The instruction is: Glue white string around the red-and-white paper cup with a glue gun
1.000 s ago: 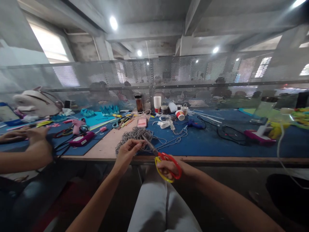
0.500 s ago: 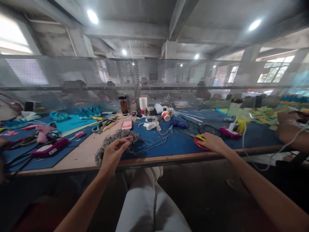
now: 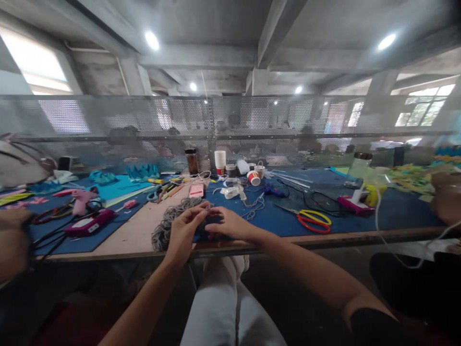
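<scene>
My left hand (image 3: 186,227) is raised at the table's near edge with its fingers pinched on a strand of grey yarn, next to the grey yarn pile (image 3: 169,221). My right hand (image 3: 227,224) lies beside it, fingers curled toward the same strand; whether it grips the yarn I cannot make out. The red and yellow scissors (image 3: 312,219) lie by themselves on the blue mat (image 3: 273,216), to the right of my hands.
A pink glue gun (image 3: 88,225) with black cables lies at the left. Cups, a jar and a red-and-white cup (image 3: 254,177) stand at the back by the mesh screen (image 3: 230,120). Other people's hands show at the left edge (image 3: 12,235) and right edge (image 3: 444,197).
My right hand cut at the yarn with the scissors, set them down on the mat at the right, then came back to meet my left hand at the yarn.
</scene>
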The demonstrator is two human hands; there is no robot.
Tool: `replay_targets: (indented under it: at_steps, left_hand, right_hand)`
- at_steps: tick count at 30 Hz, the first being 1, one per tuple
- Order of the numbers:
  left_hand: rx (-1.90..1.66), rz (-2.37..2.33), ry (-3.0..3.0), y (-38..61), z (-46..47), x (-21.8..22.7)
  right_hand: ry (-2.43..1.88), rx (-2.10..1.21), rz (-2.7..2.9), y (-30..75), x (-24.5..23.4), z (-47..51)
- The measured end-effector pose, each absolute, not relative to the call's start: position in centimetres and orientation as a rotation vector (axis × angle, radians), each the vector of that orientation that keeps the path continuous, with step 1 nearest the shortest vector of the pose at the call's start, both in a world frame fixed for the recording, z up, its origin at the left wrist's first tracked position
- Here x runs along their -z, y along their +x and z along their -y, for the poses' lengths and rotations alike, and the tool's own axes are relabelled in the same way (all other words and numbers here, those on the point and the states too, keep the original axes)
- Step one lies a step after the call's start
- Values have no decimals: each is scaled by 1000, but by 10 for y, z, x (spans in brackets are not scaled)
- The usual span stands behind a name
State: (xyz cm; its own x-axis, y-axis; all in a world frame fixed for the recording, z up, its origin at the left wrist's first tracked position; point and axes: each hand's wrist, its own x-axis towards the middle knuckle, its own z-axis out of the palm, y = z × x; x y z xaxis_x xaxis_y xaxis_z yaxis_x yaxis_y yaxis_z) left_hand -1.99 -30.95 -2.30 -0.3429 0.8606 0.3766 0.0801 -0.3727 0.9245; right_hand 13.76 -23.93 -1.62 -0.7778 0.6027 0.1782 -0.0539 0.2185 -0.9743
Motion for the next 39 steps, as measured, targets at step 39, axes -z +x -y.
replay_targets:
  at_steps: [39]
  left_hand:
    - [-880, -2473, 2352, -123, 278, -50]
  right_hand:
    - [-865, -337, 2081, 172, 26, 142]
